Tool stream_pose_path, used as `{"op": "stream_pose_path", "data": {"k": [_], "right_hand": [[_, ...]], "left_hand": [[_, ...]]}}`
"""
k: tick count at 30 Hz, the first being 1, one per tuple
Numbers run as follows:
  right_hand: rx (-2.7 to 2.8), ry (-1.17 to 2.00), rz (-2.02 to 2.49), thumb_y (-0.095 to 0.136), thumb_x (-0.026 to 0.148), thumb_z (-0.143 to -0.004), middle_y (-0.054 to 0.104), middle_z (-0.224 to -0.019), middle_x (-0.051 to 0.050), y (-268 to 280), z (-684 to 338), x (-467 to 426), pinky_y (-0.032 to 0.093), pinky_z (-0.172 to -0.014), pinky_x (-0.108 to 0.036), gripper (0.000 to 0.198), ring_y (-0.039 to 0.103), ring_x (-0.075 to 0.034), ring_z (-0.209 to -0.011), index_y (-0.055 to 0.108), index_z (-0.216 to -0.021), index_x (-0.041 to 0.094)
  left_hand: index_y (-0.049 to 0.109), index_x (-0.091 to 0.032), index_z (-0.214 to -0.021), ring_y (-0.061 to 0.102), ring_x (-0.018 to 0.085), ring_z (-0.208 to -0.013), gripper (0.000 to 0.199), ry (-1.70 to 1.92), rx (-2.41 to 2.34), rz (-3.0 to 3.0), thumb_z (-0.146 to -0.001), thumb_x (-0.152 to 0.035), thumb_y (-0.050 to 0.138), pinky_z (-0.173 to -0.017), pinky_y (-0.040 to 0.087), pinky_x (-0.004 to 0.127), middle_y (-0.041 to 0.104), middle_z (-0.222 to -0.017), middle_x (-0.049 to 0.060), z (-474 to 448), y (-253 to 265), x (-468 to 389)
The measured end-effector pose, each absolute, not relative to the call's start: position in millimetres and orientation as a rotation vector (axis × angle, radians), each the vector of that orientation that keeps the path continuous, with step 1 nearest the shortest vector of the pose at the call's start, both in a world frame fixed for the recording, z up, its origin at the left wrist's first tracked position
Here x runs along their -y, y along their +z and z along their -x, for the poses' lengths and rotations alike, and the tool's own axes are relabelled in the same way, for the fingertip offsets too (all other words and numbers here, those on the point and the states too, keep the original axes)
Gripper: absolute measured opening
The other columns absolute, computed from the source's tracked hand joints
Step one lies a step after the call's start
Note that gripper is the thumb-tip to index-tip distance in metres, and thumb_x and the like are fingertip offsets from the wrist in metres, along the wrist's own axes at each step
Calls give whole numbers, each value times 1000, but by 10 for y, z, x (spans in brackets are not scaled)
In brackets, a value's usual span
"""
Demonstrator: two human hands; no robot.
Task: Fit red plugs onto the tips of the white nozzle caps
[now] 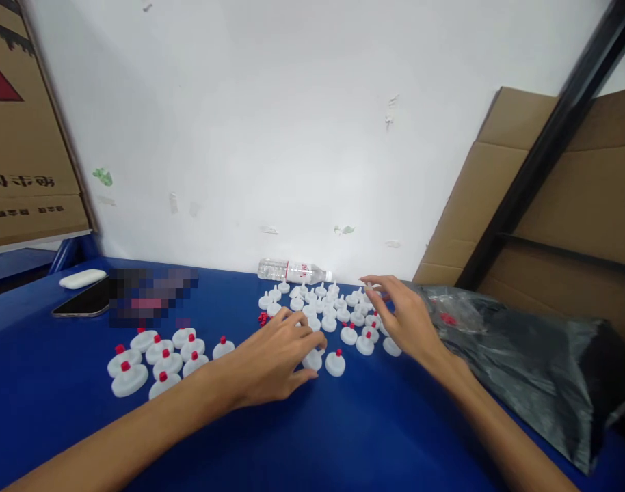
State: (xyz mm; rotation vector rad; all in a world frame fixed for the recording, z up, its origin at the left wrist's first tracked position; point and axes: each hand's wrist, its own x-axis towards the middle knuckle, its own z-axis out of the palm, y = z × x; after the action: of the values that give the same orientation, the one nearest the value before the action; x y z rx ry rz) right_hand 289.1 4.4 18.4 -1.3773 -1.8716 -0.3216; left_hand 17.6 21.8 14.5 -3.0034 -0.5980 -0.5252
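Clear bag (463, 311): red pieces (448, 319) inside. White nozzle caps (329, 323) clustered on counter (353, 430). Left hand (282, 355) palm-down, curled over one; right hand (407, 318) half-bent at cluster's right side. Grip unclear, both.

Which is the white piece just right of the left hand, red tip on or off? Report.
On: a red tip sits atop that white piece.

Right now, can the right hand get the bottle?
Probably yes: the bottle lies not far from the right hand, and only low white lids seem to stand near the way.
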Motion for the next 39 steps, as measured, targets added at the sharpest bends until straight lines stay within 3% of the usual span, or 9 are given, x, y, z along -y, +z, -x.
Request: {"op": "stream_pose_path", "data": {"k": [4,7,12,18,27,34,36,39], "right_hand": [[1939,-253,1359,46,32,-101,67,-111,-3,153,-2828,-38,50,-80,-33,24,66,-20,-94,57,-122,29],[1998,-247,1280,52,32,-99,65,-117,-5,131,-2778,-25,50,-88,-35,25,63,-22,-104,55,-124,27],[2039,-301,1179,66,32,-90,65,-116,-7,87,-2666,8,50,-91,-38,41,61,-24,-106,52,-128,26],[2099,-218,1073,63,31,-92,67,-114,-6,45,-2573,35,51,-91,-36,33,63,-23,-106,55,-124,26],[2200,-49,1126,66,31,-90,61,-121,-6,36,-2489,80,55,-88,-35,47,64,-22,-106,47,-133,31],[2206,-12,1145,64,36,-92,67,-114,-5,69,-2495,114,55,-86,-34,39,66,-21,-102,51,-128,29],[2204,-25,1167,62,39,-93,69,-113,-4,80,-2496,126,54,-84,-33,35,67,-21,-100,54,-126,29],[2189,-87,1193,58,43,-95,71,-109,-4,73,-2503,129,53,-79,-31,30,69,-19,-91,56,-121,28]], "left_hand": [[58,-20,-120,54,25,-106,29,-517,679,3003,-96,-35,55,-94,39,41,65,-107,8,-160,105,-275],[60,-18,-117,53,26,-105,27,-508,763,2869,-100,-20,40,-92,39,43,64,-106,10,-155,73,-369],[67,-16,-103,51,30,-109,21,-412,778,2640,-97,-20,47,-89,38,43,63,-105,13,-195,-93,-482],[67,-19,-98,51,28,-105,13,-341,670,2617,-92,-17,57,-83,37,39,62,-102,10,-204,-155,-525],[65,-16,-92,53,26,-98,17,-399,648,2663,-95,-17,49,-85,38,40,65,-94,9,-232,-45,-430],[69,-20,-83,55,22,-90,20,-381,733,2883,-90,-14,52,-82,40,36,65,-84,6,3,234,-400],[71,-23,-90,58,22,-91,9,-346,792,2987,-85,-21,64,-81,42,33,66,-86,3,130,304,-394],[72,-29,-93,61,21,-83,18,-160,953,3092,-76,-24,74,-70,44,29,68,-86,1,290,328,-415]]}}
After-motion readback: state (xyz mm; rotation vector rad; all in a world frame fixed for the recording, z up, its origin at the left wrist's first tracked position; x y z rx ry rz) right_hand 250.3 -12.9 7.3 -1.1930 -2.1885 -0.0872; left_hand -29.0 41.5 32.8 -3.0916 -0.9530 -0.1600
